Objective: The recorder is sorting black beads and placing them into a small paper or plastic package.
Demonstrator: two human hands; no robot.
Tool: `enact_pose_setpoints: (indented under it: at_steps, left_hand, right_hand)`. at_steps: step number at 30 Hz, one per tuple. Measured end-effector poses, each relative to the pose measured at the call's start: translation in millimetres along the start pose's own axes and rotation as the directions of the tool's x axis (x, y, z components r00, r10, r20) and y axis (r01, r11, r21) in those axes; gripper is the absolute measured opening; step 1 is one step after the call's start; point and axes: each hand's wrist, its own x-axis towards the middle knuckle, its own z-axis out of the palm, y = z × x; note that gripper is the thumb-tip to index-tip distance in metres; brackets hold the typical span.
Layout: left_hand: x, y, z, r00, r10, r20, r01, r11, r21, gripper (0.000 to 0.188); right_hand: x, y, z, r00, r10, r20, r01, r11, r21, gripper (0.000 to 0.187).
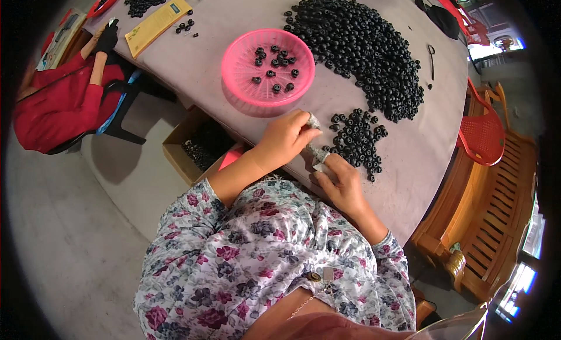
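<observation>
My left hand (281,139) is closed above the table's near edge, thumb and index finger drawn together. Opposite it, just to the right, my right hand (343,187) is closed too, with something whitish near its fingertips. Grey wraps cover the index fingertips of both hands. What either hand pinches is too small to tell. Close beyond my right hand lies a small pile of black ring-shaped parts (357,140). A pink plastic basket (241,59), holding several similar black parts, stands beyond my left hand.
A large heap of black parts (362,53) spreads across the cloth-covered table (409,176). Scissors (431,62) lie right of it. A yellow packet (156,27) is at far left, near a person in red (64,109). Below the left edge stands a cardboard box (175,150); a wooden bench (485,205) is right.
</observation>
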Motion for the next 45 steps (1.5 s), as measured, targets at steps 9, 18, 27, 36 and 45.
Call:
enact_pose_setpoints:
  at_steps: [9,18,27,36,45]
  left_hand:
    - [9.9,-20.3,10.6,0.997,-0.059,-0.050,0.056,0.997,-0.060,0.018]
    - [16.1,-9.1,11.1,0.999,0.007,0.033,-0.011,0.994,0.113,0.025]
    - [48.5,-29.1,18.2,0.977,0.182,0.114,-0.208,0.934,0.292,0.013]
    - [67.3,-25.7,9.2,0.983,0.055,0.173,-0.119,0.916,0.383,0.019]
    - [66.4,-21.8,11.0,0.974,-0.043,0.221,-0.049,0.918,0.393,0.024]
  right_hand:
    - [19.6,31.6,-15.7,0.988,0.031,-0.149,-0.041,0.997,-0.065,0.024]
    - [22.4,62.2,-6.5,0.916,0.127,-0.380,-0.090,0.989,0.115,0.020]
    - [39.4,71.7,-1.7,0.846,0.054,-0.531,0.034,0.987,0.154,0.017]
    - [48.6,63.4,-6.6,0.823,0.043,-0.567,0.031,0.992,0.121,0.019]
    - [50.1,74.4,-3.9,0.835,0.049,-0.548,0.016,0.993,0.113,0.025]
